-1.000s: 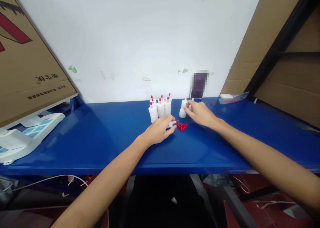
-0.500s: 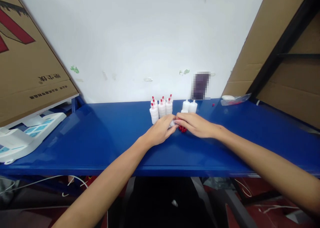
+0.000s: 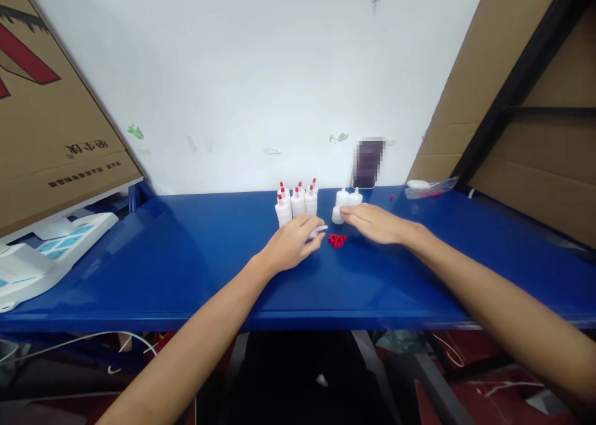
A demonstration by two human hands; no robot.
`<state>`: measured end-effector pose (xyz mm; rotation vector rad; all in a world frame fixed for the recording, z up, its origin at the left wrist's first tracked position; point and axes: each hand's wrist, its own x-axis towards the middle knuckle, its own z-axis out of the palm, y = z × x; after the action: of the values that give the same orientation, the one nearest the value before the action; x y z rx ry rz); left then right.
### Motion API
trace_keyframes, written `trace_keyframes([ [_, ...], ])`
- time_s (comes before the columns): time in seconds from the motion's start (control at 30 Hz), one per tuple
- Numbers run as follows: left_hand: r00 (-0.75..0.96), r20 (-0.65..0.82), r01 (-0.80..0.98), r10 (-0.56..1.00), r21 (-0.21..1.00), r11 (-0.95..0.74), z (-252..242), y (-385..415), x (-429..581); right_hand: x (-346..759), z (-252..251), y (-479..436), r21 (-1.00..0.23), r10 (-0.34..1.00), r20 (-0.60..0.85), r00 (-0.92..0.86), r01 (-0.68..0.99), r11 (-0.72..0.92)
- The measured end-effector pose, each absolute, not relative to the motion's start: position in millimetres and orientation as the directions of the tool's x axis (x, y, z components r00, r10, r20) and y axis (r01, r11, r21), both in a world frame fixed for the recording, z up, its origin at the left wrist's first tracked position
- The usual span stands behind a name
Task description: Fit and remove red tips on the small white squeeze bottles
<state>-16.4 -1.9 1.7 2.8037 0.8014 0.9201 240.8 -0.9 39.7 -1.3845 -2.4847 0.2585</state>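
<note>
Bottle work at a middle stage. Seven white bottles with red tips point(image 3: 298, 205) stood upright in a close group on the blue table point(image 3: 209, 251), apparently finished. The left hand point(image 3: 294, 243) pinched a further bottle point(image 3: 318, 231) in front of that group, tilted so that its nozzle pointed right; no red tip showed on it. The right hand point(image 3: 375, 222) had its fingers drawn together at the foremost of three untipped bottles point(image 3: 342, 199), which stood just behind it; whether it gripped anything could not be told. Loose red tips point(image 3: 338, 241) lay in a small pile between the hands. By this count, the held bottle and those three appeared to remain.
</note>
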Motion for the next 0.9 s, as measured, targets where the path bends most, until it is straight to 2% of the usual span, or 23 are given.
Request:
trace_keyframes([
  [0.13, 0.708, 0.478, 0.464, 0.520, 0.242, -0.852, 0.3, -1.4, -16.1, 241.4, 39.7, 1.8, -0.215, 0.845, 0.002, -0.534, 0.826, 0.522],
  [0.27, 0.711, 0.452, 0.474, 0.539, 0.258, -0.842, 0.3, -1.1, -18.0, 241.9, 41.8, 4.5, -0.210, 0.821, -0.047, -0.570, 0.809, 0.549],
  [0.67, 0.710, 0.411, 0.490, 0.572, 0.297, -0.820, 2.8, -1.6, -20.1, 241.4, 45.3, 2.2, -0.248, 0.812, -0.071, -0.579, 0.799, 0.548],
  [0.9, 0.678, 0.345, 0.564, 0.649, 0.323, -0.760, 5.5, -4.0, -20.6, 239.2, 43.6, 2.6, -0.276, 0.792, -0.062, -0.607, 0.773, 0.571],
])
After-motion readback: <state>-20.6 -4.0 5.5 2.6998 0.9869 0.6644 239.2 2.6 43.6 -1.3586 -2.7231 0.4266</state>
